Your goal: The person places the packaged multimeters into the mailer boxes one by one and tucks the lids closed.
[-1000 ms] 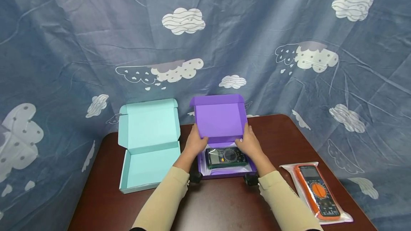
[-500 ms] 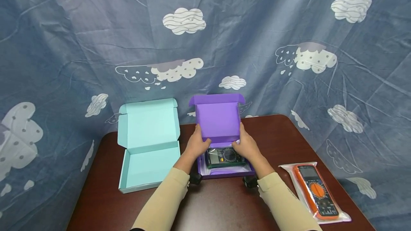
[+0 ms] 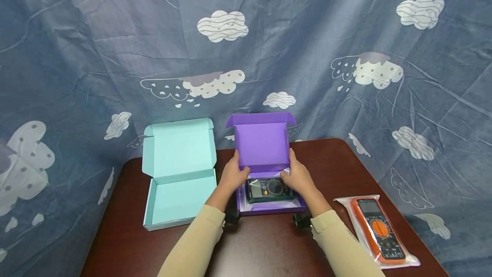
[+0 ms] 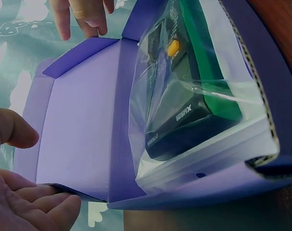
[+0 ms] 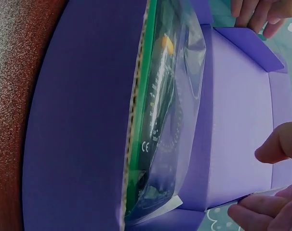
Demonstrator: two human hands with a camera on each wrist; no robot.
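In the head view a purple box stands with its lid raised. Inside its tray lies a black and green multimeter in a clear plastic bag. My left hand is at the lid's left side, its fingers against the outside of the side flap. On the other side my right hand touches the right flap from outside. Both thumbs point inward over the box, apart from the lid panel in the wrist views. My fingers are slightly bent and do not pinch the flaps.
A light teal box with its lid up stands left of the purple one. At the table's right edge lies an orange multimeter in a plastic bag. Behind the brown table hangs a blue cloud-patterned curtain.
The lid's side flaps have folded inward, with my hands at them. My right hand has moved slightly left, then a little back right. Both multimeters stay where they were.
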